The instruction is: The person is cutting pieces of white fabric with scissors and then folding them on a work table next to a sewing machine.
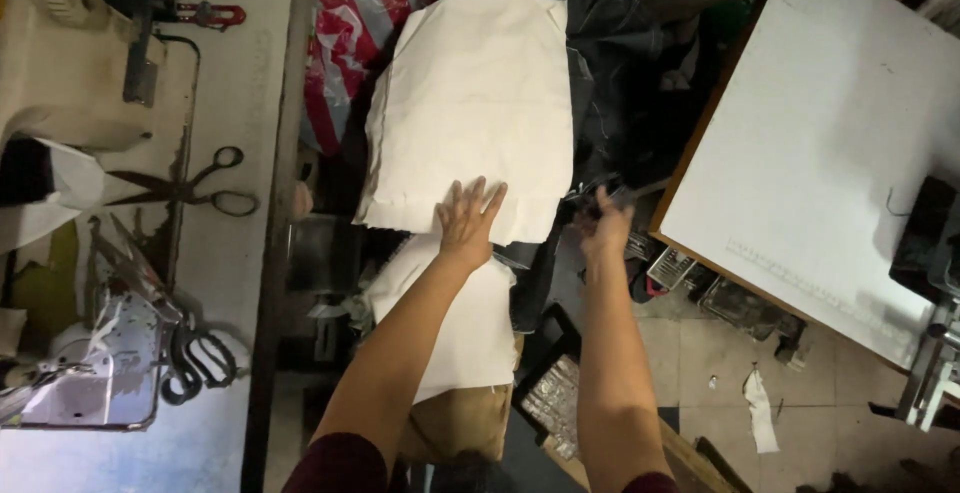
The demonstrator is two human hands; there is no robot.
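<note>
A stack of cream-white cloth pieces (470, 103) lies in the middle of the view, on top of dark fabric. My left hand (468, 218) rests flat on the near edge of the stack, fingers spread. Just right of the stack, my right hand (603, 228) grips a fold of dark fabric (615, 83); it is blurred. More white cloth (470, 323) hangs below my left forearm.
A sewing machine table (225, 253) on the left carries large scissors (185, 190), smaller black scissors (200, 361) and a cream machine (60, 63). A white-topped table (820, 143) stands on the right. A red-and-white striped bag (350, 23) sits behind the stack. Scraps lie on the tiled floor (740, 383).
</note>
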